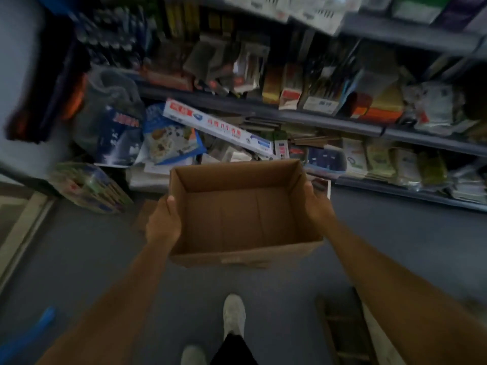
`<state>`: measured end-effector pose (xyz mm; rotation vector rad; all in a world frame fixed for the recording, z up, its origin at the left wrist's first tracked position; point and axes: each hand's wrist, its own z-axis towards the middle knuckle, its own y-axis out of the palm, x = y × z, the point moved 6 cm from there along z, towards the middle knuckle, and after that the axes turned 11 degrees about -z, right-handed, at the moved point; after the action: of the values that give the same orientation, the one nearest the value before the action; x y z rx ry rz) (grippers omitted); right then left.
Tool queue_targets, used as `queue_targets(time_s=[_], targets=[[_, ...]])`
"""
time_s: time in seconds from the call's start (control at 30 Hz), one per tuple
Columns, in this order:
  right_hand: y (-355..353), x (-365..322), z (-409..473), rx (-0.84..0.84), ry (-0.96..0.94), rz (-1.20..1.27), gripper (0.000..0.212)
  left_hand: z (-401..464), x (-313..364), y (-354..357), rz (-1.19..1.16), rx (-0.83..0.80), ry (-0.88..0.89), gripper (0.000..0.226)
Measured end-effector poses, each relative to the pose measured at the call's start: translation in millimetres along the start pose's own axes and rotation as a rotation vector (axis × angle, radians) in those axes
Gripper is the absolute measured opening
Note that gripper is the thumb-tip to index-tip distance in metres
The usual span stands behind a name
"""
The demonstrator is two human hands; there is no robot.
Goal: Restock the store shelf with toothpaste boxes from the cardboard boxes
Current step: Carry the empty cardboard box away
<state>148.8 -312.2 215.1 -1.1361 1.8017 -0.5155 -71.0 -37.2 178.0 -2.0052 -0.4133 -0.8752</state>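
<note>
Store aisle, grey floor [92,259]; both hands grip cardboard box [237,214] sides.

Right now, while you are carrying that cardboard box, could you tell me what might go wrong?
1. The cardboard box looks empty, so it offers nothing to restock with.
2. The left hand and right hand both grip it, leaving neither free.
3. A long toothpaste box leans loosely over piled goods ahead; bumping it may topple it.

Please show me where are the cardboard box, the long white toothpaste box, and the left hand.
cardboard box [237,214]: head view, on its bare inside floor.
long white toothpaste box [218,127]: head view, on its printed side.
left hand [164,223]: head view, on its back.
</note>
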Motion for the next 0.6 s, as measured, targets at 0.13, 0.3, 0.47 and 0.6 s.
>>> queue_targets(time_s=[0.13, 0.3, 0.47, 0.6], targets=[[54.8, -0.2, 87.3, -0.051, 0.035, -0.065, 0.057, 52.7, -37.0, 49.1, -0.071, 0.067, -0.078, 0.053], [107.4, 23.0, 154.2, -0.085, 0.038, -0.076, 0.065, 81.2, -75.3, 95.4, -0.058, 0.104, -0.126, 0.052], [129.2, 47.5, 175.1, -0.086, 0.075, 0.013, 0.059, 83.8, -87.8, 116.1, -0.001, 0.145, -0.123, 0.051], [128.4, 46.8, 181.0, -0.108, 0.072, 0.026, 0.061, 88.0, -84.7, 119.1, 0.024, 0.147, -0.159, 0.051]])
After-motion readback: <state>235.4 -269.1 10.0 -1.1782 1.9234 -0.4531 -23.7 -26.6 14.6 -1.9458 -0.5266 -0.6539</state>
